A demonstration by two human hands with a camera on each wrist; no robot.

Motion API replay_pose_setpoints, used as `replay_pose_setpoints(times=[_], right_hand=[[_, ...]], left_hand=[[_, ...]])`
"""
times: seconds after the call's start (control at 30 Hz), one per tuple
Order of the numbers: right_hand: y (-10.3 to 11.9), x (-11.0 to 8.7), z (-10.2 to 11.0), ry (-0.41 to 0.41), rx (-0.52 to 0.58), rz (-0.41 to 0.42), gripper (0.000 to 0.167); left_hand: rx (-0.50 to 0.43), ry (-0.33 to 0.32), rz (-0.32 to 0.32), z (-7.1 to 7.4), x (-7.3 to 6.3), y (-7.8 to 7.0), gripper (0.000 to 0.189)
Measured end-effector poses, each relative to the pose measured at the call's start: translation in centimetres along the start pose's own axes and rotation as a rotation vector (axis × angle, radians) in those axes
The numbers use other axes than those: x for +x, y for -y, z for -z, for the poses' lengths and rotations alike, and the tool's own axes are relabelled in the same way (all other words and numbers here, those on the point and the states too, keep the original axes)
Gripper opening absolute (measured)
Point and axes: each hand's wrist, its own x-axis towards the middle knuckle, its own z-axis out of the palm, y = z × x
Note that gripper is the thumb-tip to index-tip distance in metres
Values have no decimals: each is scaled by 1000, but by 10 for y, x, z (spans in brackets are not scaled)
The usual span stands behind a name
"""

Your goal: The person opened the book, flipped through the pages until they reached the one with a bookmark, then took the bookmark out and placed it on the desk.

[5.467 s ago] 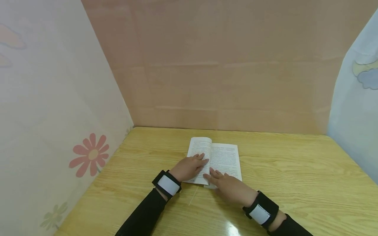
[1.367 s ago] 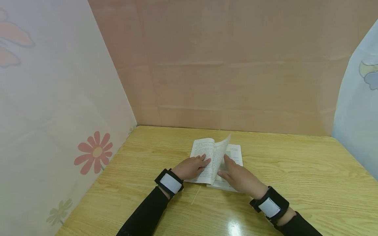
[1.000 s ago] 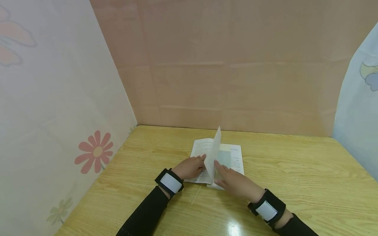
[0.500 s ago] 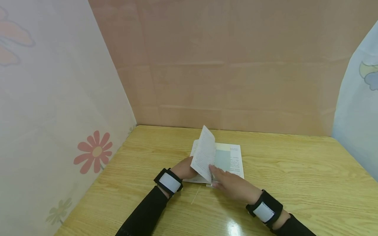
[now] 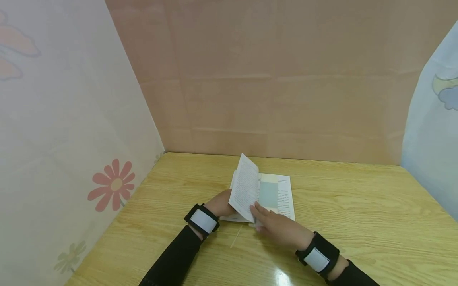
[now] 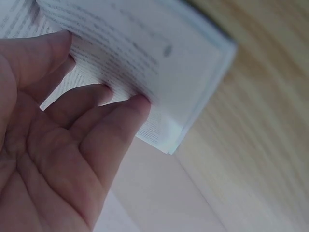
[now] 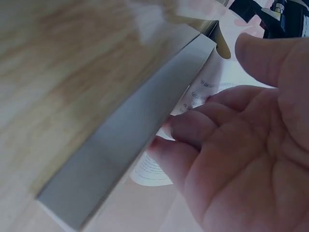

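Observation:
An open paperback book (image 5: 287,192) lies on the table in the head view, with a pale blue-green block printed on its right page. One leaf (image 5: 245,186) stands up from the middle and leans left, hiding the fingers of my left hand (image 5: 219,203). That hand rests on the left page; in the left wrist view its fingertips (image 6: 140,101) touch printed paper. My right hand (image 5: 280,227) lies over the lower right page, fingertips at the foot of the raised leaf. The right wrist view shows its fingers beside the thick page edge (image 7: 130,125), pinching nothing.
The wood-grain table (image 5: 358,206) stretches out on both sides of the book. A brown back panel (image 5: 279,99) rises behind it. White curtains with printed flowers and clouds hang at left (image 5: 71,119) and right (image 5: 429,151).
The leaf has swung from right to left, past upright, and now leans over my left hand. My right hand has followed it leftward and slightly down. The left hand has stayed nearly still.

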Motion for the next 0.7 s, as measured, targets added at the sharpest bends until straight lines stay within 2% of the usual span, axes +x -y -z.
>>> replay_pose_setpoints(times=[0.13,0.27,0.4,0.57,0.7], right_hand=[[1,0,-1,2,-28,4,58],[2,0,-1,5,-47,13,58],[4,-1,0,-1,-65,30,58],[5,-2,2,-17,-85,59,58],[4,-2,1,-21,-95,63,58]], left_hand=[[31,-4,-25,4,0,1,24],[118,-10,-83,7,1,4,18],[196,-14,-128,9,3,5,20],[258,-45,-95,11,6,3,10],[233,-77,-32,11,9,3,7]])
